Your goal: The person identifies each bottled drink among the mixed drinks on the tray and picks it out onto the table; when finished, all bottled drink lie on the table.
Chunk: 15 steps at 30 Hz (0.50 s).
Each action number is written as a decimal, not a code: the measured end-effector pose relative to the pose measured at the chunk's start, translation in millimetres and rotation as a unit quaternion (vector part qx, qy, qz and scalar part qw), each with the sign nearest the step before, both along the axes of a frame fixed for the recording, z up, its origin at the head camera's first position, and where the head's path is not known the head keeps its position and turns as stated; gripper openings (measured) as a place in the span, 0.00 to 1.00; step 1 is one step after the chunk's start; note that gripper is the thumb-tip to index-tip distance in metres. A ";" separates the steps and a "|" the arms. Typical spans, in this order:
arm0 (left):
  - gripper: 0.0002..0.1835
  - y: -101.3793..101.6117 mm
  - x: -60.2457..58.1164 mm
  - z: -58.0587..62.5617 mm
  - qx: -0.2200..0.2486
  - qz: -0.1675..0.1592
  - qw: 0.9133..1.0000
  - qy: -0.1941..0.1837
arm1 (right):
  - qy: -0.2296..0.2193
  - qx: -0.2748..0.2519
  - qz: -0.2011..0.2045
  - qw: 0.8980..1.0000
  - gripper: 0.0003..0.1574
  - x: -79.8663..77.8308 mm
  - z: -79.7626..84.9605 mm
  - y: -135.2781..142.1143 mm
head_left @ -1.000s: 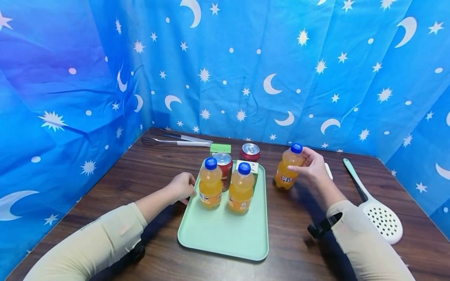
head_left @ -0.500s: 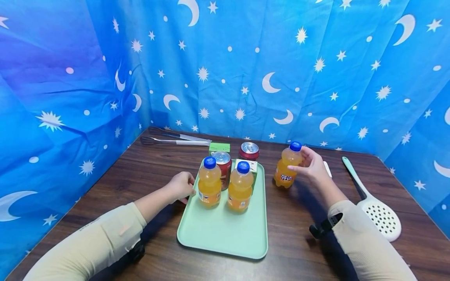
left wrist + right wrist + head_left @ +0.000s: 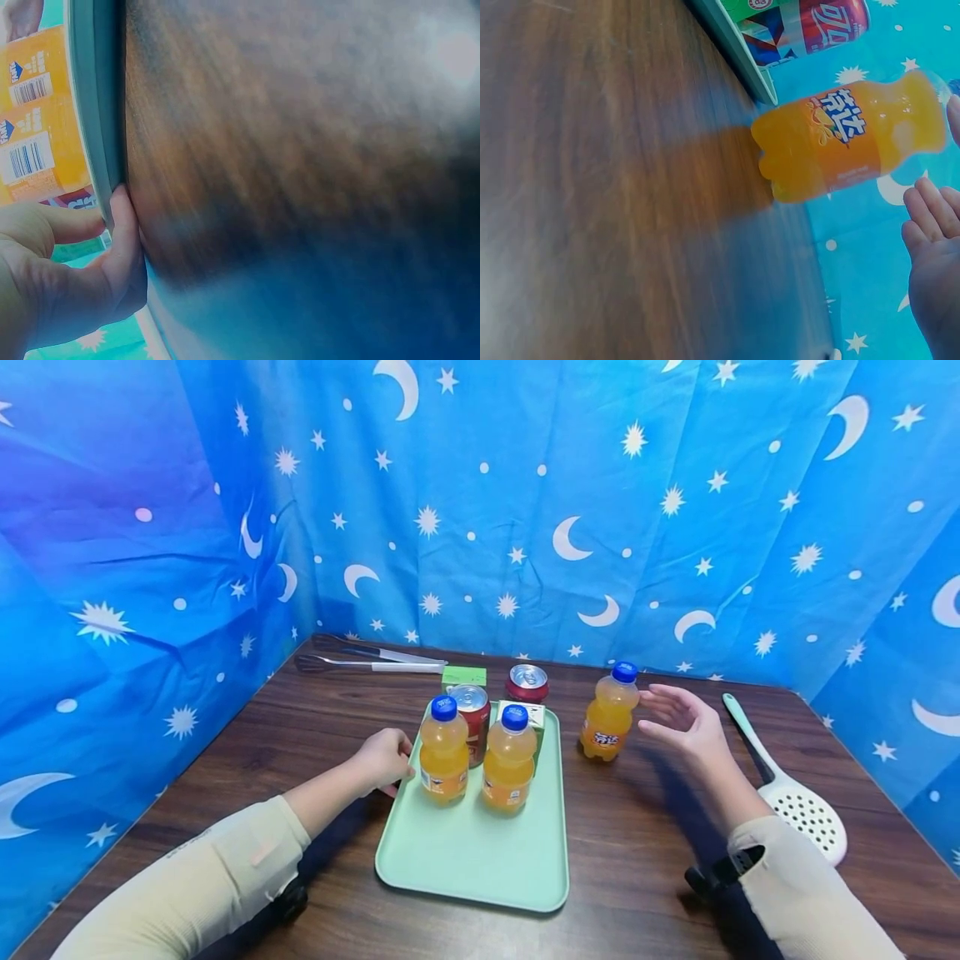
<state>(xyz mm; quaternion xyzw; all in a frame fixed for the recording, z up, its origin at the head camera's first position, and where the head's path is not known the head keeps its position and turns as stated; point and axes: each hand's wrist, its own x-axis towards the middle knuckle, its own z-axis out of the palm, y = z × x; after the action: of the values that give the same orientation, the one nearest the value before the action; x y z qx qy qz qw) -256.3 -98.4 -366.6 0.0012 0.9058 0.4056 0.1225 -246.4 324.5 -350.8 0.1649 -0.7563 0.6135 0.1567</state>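
A green tray (image 3: 472, 868) lies on the table, and my left hand (image 3: 384, 758) pinches its left rim between thumb and fingers, as the left wrist view confirms. On the tray stand two orange soda bottles with blue caps, the left bottle (image 3: 444, 756) and the right bottle (image 3: 510, 767). Behind them are a red soda can (image 3: 474, 727) and a drink carton (image 3: 534, 717), both partly hidden. A third orange soda bottle (image 3: 607, 718) stands upright on the table right of the tray. Just to its right is my right hand (image 3: 693, 727), fingers extended and apart from the bottle.
Past the tray's far edge stand a second red can (image 3: 527, 683) and a green carton (image 3: 463, 677). Tongs (image 3: 390, 662) lie at the back left. A white slotted skimmer (image 3: 806, 814) lies to the right, partly behind the right forearm. A blue curtain (image 3: 480, 510) encloses the table.
My right hand has let go of the third bottle and drawn back to the right, its fingers spreading. That bottle stays standing. The left hand keeps its hold on the tray.
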 end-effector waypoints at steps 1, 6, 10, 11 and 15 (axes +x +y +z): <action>0.16 0.0 0.0 -0.1 -0.001 0.001 1.000 0.000 | 0.002 -0.009 0.005 1.000 0.33 2.2 0.5 0.9; 0.14 0.1 -0.1 -0.9 -0.001 0.005 1.000 -0.002 | 0.006 -0.021 0.016 1.000 0.30 15.1 0.8 4.7; 0.14 0.4 0.6 0.3 0.000 0.003 1.000 0.001 | 0.008 0.015 0.004 1.000 0.30 25.6 0.4 4.5; 0.14 0.4 0.9 0.8 0.000 0.002 1.000 0.002 | 0.008 0.021 0.003 1.000 0.31 28.0 0.3 4.1; 0.14 -0.1 0.4 -0.7 0.001 0.001 1.000 0.002 | 0.010 0.034 0.001 0.999 0.33 37.2 -0.4 1.5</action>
<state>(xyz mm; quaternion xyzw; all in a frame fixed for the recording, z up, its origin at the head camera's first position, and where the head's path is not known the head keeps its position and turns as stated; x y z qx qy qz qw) -255.9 -98.5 -367.3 0.0017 0.9056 0.4069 0.1199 -209.2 326.1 -351.1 0.1774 -0.7747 0.5861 0.1579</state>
